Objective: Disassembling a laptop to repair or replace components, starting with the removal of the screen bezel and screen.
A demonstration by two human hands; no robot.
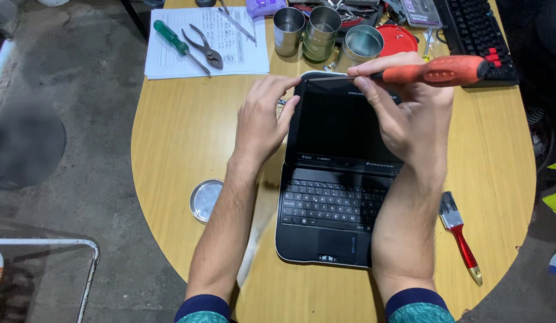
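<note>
from the head view, one small black laptop (334, 179) lies open in the middle of the round wooden bench (182, 131). the left hand (263, 119) grips the left edge of its screen, fingers curled over the frame. the right hand (403, 110) is clenched around one orange-handled screwdriver (439, 70), its thin shaft laid along the top edge of the screen. beyond the laptop stand three metal cans (323, 33), with one red lid (400, 39) just beside them. left of the cans, a sheet of paper (230, 51) carries one green-handled screwdriver (173, 40) and one pair of pliers (203, 46). one round metal lid (205, 200) lies left of the laptop, one red-handled brush (460, 236) to its right. a black keyboard (475, 27) is cut off at the top edge; the clutter beside it is hard to make out.
</note>
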